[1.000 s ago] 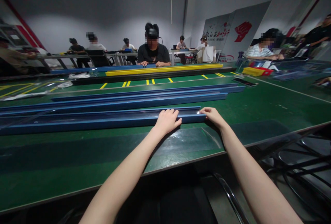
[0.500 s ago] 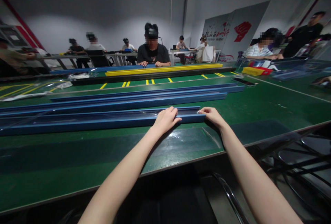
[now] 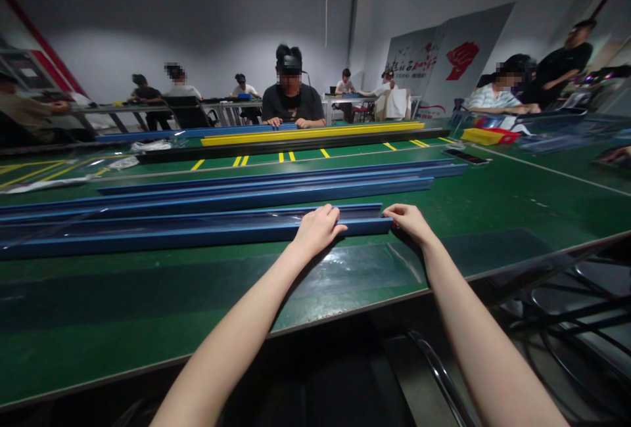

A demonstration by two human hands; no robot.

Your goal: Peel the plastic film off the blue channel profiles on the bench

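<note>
A long blue channel (image 3: 207, 232) with raised side walls lies lengthwise on the green table, and clear plastic film shows inside it. My left hand (image 3: 319, 226) lies across this channel near its right end, fingers over the far side and thumb on the near wall. At the channel's right end is my right hand (image 3: 405, 219), its thumb and fingertips pinched together. What they hold, if anything, is too small to make out. A tiny red spot shows below those fingers.
Behind lie more blue channels (image 3: 296, 190), a yellow strip (image 3: 315, 133) and a black strip (image 3: 340, 140). A phone (image 3: 466, 156) rests at the right. Clear film (image 3: 207, 280) covers the near tabletop. A co-worker (image 3: 292, 100) sits opposite.
My right hand has shifted slightly right, off the channel's end. My left hand stays in place. At the far right, a standing person has moved left.
</note>
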